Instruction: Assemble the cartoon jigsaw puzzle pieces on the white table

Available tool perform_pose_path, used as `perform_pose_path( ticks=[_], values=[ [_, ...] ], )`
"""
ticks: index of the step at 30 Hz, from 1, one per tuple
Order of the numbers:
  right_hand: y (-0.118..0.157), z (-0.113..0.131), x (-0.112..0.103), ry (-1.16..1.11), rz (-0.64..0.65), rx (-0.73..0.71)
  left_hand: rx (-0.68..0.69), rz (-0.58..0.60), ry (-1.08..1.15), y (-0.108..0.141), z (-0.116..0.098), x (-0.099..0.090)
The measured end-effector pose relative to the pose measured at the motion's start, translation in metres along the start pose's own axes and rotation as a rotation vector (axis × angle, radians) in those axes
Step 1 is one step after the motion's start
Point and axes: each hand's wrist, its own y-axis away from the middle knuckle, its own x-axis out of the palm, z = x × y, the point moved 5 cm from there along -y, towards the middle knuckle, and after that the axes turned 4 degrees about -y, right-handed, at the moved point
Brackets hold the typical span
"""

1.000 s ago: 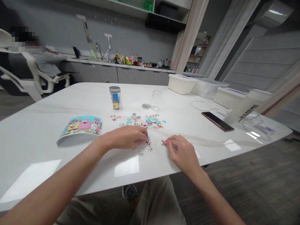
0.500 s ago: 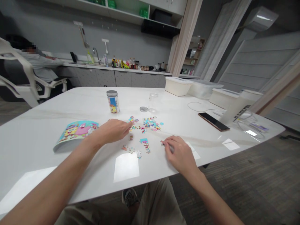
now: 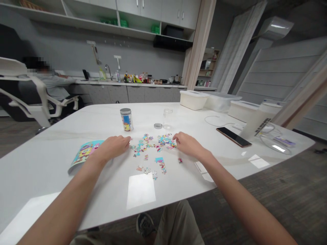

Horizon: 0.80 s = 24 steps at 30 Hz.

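My left hand [image 3: 116, 147], fingers closed, is over the table left of the loose jigsaw pieces [image 3: 140, 147]; a small pinkish puzzle piece [image 3: 131, 139] shows at its fingertips. My right hand [image 3: 188, 144] has its fingers curled down at the right edge of a heap of puzzle pieces [image 3: 165, 140]; what lies under its fingertips is hidden. Nearer me is a small joined section [image 3: 161, 164] with a light-blue corner. A single dark-red piece [image 3: 180, 160] lies to its right, and several separate pieces [image 3: 146, 170] lie to its left.
A curved cartoon picture card [image 3: 85, 153] lies beside my left forearm. Behind the pieces stand a lidded cartoon jar [image 3: 126, 119], a loose metal lid [image 3: 157, 126] and a clear jar [image 3: 168, 119]. To the right are a phone [image 3: 233, 136], a white tumbler [image 3: 262, 119] and plastic boxes [image 3: 194, 100].
My left hand has drawn left, away from the loose pieces. My right hand has let go of the dark-red piece and moved forward to the heap. The camera view has tilted up slightly.
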Motion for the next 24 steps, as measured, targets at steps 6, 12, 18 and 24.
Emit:
perform_pose_path(
  ticks=[6,12,18,24],
  values=[
    [-0.077,-0.034,0.009,0.022,0.013,0.025,-0.022,0.006,0.033,0.002,0.008,0.003],
    [-0.073,-0.044,0.034,-0.083,0.046,-0.081,0.013,0.022,0.021,0.002,0.008,0.005],
    [-0.078,-0.049,0.033,-0.145,0.053,-0.055,0.030,0.035,0.020,0.004,0.000,0.001],
    [-0.076,-0.054,0.032,-0.166,0.038,-0.024,0.020,0.074,0.026,0.001,0.000,0.007]
  ],
)
